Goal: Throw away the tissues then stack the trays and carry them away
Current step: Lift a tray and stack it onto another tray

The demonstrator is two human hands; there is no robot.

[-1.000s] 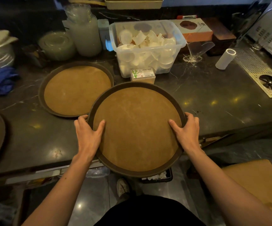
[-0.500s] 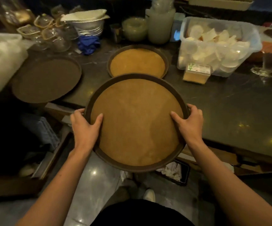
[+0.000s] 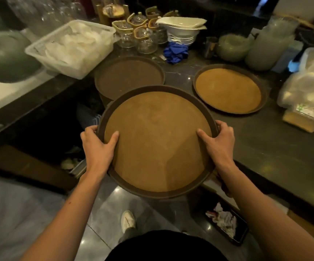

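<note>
I hold a round brown tray (image 3: 158, 140) with a tan lining in both hands, lifted off the counter and out over the floor. My left hand (image 3: 97, 146) grips its left rim, my right hand (image 3: 218, 142) its right rim, thumbs on the lining. Just beyond it a darker round tray (image 3: 129, 80) lies at the counter's corner, partly covered by the held one. A third tray (image 3: 227, 89) with a tan lining lies flat to the right. On the floor at the lower right a black bin (image 3: 227, 223) holds crumpled white tissues.
The dark counter (image 3: 265, 140) runs along the right. At the back stand a white basket (image 3: 71, 46), glass teapots (image 3: 143, 34), stacked white bowls (image 3: 182, 31), a blue cloth (image 3: 175, 51) and a clear tub of cups (image 3: 308, 83). My shoe (image 3: 128, 221) is on the tiled floor.
I have lifted the tray off the counter and carried it left, toward the dark tray. The view has swung left with it, so the tub of cups now sits at the right edge.
</note>
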